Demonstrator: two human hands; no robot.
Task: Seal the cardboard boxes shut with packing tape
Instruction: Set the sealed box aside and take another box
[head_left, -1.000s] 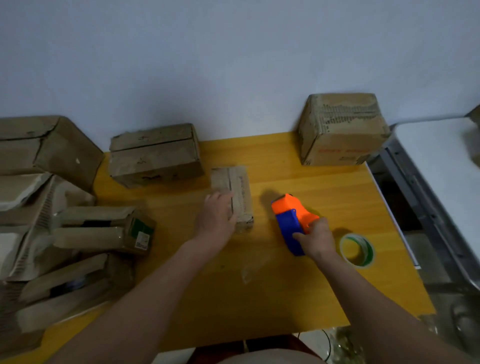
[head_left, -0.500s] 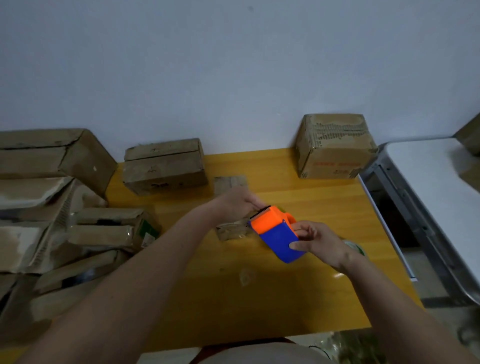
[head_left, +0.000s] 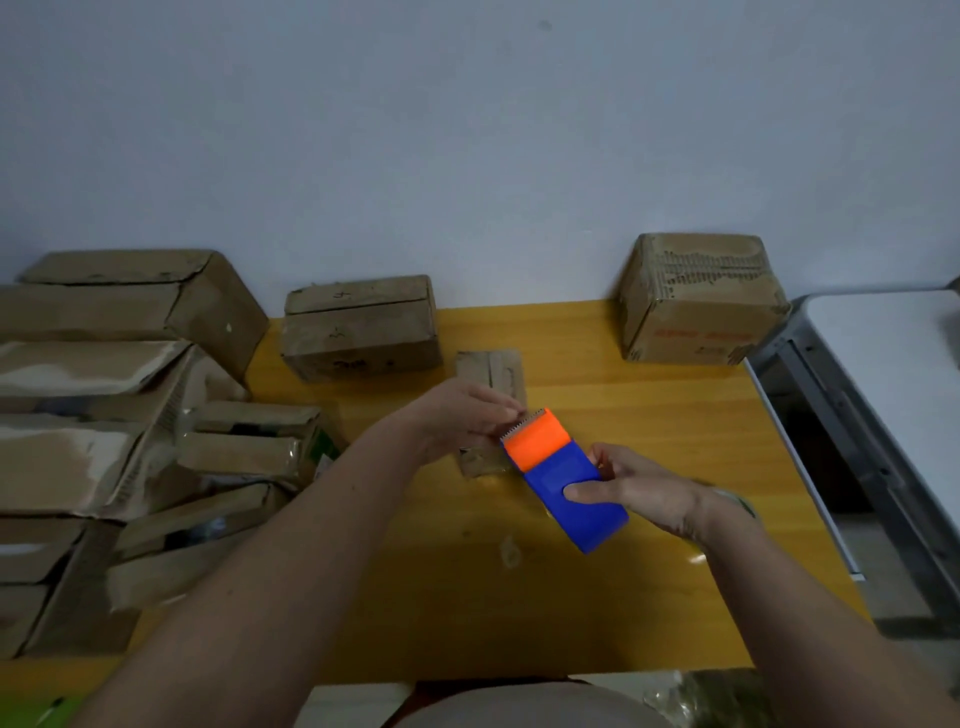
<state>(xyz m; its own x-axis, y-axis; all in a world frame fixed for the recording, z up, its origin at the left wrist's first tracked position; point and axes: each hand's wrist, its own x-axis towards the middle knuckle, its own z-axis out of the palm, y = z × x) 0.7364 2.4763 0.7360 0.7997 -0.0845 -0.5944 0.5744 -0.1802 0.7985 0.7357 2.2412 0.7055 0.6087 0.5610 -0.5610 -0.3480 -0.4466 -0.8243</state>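
Note:
My right hand (head_left: 639, 486) grips the blue body of a blue and orange tape dispenser (head_left: 563, 478), held above the yellow table (head_left: 649, 415) with its toothed orange end pointing up and left. The fingers of my left hand (head_left: 467, 415) pinch at that toothed edge, where the tape end sits; the tape itself is too thin to make out. A small flat cardboard box (head_left: 491, 371) lies on the table just behind both hands, partly hidden by them.
A medium box (head_left: 361, 327) stands at the back left and a cube-like box (head_left: 698, 296) at the back right. Several crumpled boxes (head_left: 104, 415) are piled at the left. A white table with a metal frame (head_left: 883, 374) stands to the right.
My right hand lifted the dispenser off the table and tilted it up. My left hand left the small box and came to the dispenser's toothed end. The view tilted upward.

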